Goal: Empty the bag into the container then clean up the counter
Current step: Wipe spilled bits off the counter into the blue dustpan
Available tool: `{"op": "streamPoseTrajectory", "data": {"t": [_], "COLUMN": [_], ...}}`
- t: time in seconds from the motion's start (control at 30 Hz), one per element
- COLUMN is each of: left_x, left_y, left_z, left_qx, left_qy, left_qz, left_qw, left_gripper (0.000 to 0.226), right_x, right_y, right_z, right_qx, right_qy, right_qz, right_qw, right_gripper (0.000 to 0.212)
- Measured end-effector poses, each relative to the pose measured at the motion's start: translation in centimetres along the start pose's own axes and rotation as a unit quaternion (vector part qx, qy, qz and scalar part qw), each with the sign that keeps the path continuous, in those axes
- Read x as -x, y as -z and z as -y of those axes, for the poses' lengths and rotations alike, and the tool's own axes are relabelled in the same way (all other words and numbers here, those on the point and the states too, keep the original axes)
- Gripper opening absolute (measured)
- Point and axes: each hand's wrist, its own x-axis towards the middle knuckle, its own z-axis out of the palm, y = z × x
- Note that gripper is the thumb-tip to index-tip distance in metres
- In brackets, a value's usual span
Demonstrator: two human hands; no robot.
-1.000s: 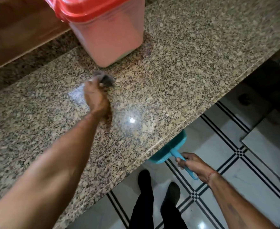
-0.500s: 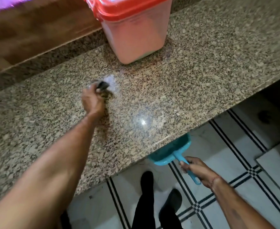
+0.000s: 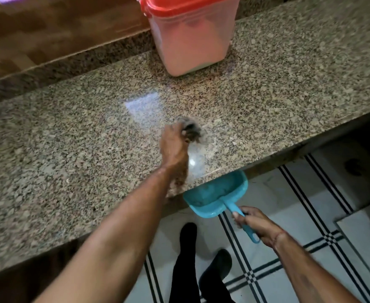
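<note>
My left hand (image 3: 173, 147) is shut on a small dark brush (image 3: 191, 130), blurred, with its bristles on the speckled granite counter (image 3: 289, 88) a short way in from the front edge. My right hand (image 3: 258, 226) grips the handle of a blue dustpan (image 3: 214, 195), which sits just under the counter's front edge, below the brush. A translucent container with a red lid (image 3: 190, 38) stands closed at the back of the counter, holding something pale. No bag is in view.
A wooden surface (image 3: 48, 33) lies behind the counter at the upper left. Below the counter edge is a white tiled floor with black stripes (image 3: 311, 226), where my dark-clad legs and feet (image 3: 188, 259) stand.
My left hand has swept the brush from near the container toward the front edge. The dustpan stays under the edge in my right hand.
</note>
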Motion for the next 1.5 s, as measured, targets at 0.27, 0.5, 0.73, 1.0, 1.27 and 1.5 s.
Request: {"op": "streamPoseTrajectory", "data": {"t": [0.27,0.5,0.73,1.0,1.27,1.5], "left_x": [2.7,5.2,-1.4,1.1,-4.0,-6.4], "left_y": [3.3,-5.8,1.7,-5.7,-6.8,-8.7], "left_z": [4.1,-8.0,-1.2,-5.3,-3.8,-8.6], "left_qx": [-0.126,0.032,0.009,-0.088,-0.059,-0.016], "left_qy": [0.27,0.063,0.266,0.043,0.1,0.017], "left_qz": [-0.09,0.098,-0.043,0.045,-0.01,0.0], "left_qw": [0.95,0.993,0.963,0.994,0.993,1.0], "left_gripper": [0.036,0.024,0.03,0.032,0.03,0.047], "right_x": [1.3,2.7,3.7,3.9,2.3,0.1], "right_y": [1.7,3.4,6.2,9.1,9.7,8.9], "right_z": [0.7,-0.2,-1.3,-5.4,-5.0,-2.9], "right_qx": [-0.04,-0.032,-0.005,-0.01,-0.061,-0.079], "right_qy": [0.016,0.013,0.014,-0.044,-0.043,-0.035], "right_qz": [0.001,0.008,0.018,0.011,-0.058,-0.05], "right_qw": [0.999,0.999,1.0,0.999,0.996,0.995], "right_gripper": [0.018,0.018,0.023,0.019,0.016,0.021]}}
